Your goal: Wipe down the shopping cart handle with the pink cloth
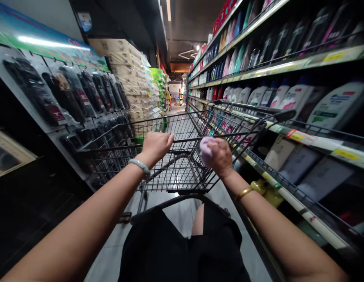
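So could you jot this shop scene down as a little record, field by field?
place: shop aisle with a pale tiled floor
left hand: grip closed on the cart handle, pale bangle on the wrist
right hand: at the handle, closed around a small lilac object; what it is cannot be told; gold bangle on the wrist
cart: black wire basket, looks empty
right side: shelves of white, pink and dark bottles
left side: dark packets hanging on a panel, stacked cartons further on
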Tool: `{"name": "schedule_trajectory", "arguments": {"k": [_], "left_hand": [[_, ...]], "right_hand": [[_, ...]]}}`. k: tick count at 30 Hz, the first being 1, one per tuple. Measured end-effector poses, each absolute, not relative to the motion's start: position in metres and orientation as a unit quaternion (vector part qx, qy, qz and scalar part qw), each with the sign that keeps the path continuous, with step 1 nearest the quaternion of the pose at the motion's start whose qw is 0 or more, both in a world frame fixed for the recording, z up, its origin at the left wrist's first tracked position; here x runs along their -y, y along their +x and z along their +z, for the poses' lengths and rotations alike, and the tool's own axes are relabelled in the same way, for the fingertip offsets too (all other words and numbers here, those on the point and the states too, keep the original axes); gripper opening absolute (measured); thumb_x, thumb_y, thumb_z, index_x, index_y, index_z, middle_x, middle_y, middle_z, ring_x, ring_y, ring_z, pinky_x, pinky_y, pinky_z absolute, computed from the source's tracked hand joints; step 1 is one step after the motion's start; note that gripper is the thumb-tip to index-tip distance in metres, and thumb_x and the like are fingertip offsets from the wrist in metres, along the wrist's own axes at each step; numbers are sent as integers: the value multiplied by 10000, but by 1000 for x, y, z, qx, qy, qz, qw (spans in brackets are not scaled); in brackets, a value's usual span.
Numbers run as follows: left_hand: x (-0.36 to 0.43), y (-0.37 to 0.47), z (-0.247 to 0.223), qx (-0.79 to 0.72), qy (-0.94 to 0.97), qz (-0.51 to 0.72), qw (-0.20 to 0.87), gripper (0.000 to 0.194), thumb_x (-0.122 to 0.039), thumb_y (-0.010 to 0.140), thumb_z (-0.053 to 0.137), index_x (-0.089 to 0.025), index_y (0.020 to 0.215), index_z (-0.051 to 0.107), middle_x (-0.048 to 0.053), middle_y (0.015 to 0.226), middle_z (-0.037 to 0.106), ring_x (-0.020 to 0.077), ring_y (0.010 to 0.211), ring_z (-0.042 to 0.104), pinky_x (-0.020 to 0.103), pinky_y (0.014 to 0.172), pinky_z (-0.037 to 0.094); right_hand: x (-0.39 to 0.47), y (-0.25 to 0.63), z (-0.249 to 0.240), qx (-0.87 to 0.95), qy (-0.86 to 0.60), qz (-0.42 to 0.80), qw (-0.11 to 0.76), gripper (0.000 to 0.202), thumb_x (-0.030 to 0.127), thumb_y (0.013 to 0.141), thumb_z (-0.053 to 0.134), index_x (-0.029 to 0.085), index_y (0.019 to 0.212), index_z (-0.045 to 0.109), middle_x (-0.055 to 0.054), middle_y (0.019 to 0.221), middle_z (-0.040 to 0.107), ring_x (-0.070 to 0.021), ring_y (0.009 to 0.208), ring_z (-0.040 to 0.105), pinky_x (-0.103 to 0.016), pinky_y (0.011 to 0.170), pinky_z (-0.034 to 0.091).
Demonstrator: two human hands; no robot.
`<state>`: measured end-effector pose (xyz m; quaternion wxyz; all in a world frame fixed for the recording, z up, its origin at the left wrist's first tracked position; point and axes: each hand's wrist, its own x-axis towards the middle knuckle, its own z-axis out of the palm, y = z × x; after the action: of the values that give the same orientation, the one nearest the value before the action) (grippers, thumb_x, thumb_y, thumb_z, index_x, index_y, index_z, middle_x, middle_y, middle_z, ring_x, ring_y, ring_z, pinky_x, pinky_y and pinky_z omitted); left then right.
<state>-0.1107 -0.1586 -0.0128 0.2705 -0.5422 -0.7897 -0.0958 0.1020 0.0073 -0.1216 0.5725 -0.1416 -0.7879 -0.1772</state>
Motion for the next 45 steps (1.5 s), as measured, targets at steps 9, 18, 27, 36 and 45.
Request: {"name": "schedule_trajectory", "arguments": {"k": [9, 18, 27, 36, 45], "left_hand": [[81, -53, 20, 788, -599, -107, 88, 796, -660, 1059, 193, -167, 1052, 818, 158, 1105, 808, 284, 1030, 741, 343, 861, 498], [76, -58, 15, 804, -590, -65, -36, 820, -578, 1048, 151, -194, 682, 777, 111, 760, 785, 241, 689, 700, 355, 810, 504], [88, -61, 18, 805, -589, -67, -20, 663, -464, 1024, 268, -212, 656, 758, 108, 771, 783, 237, 745, 689, 343, 810, 501], [93, -63, 15, 810, -580, -88, -7, 689, -483, 1012, 272, -226, 544, 708, 127, 724, 764, 251, 668, 673, 383, 754, 494], [93, -61, 15, 811, -577, -90, 4, 646, -468, 1002, 324, -217, 545, 706, 133, 710, 746, 263, 680, 665, 389, 775, 485]], "right_hand": [[-26, 122, -100, 822, -194, -176, 506, 288, 242, 934, 678, 234, 1216, 738, -128, 1179, 664, -275, 1040, 571, -395, 916, 499], [-17, 122, -132, 872, -169, -154, 432, 195, 309, 951, 694, 272, 1134, 751, -95, 1177, 705, -250, 988, 597, -380, 876, 526], [-27, 140, -129, 833, -194, -99, 509, 273, 317, 858, 724, 248, 1122, 716, -113, 1165, 666, -274, 1036, 595, -413, 928, 536], [-41, 147, -128, 661, -321, -50, 677, 310, 172, 849, 582, 229, 1138, 679, -121, 1147, 608, -301, 1094, 610, -474, 970, 546], [-44, 168, -132, 695, -278, -90, 657, 291, 208, 879, 589, 224, 1160, 665, -115, 1129, 603, -292, 1077, 614, -467, 964, 549]]}}
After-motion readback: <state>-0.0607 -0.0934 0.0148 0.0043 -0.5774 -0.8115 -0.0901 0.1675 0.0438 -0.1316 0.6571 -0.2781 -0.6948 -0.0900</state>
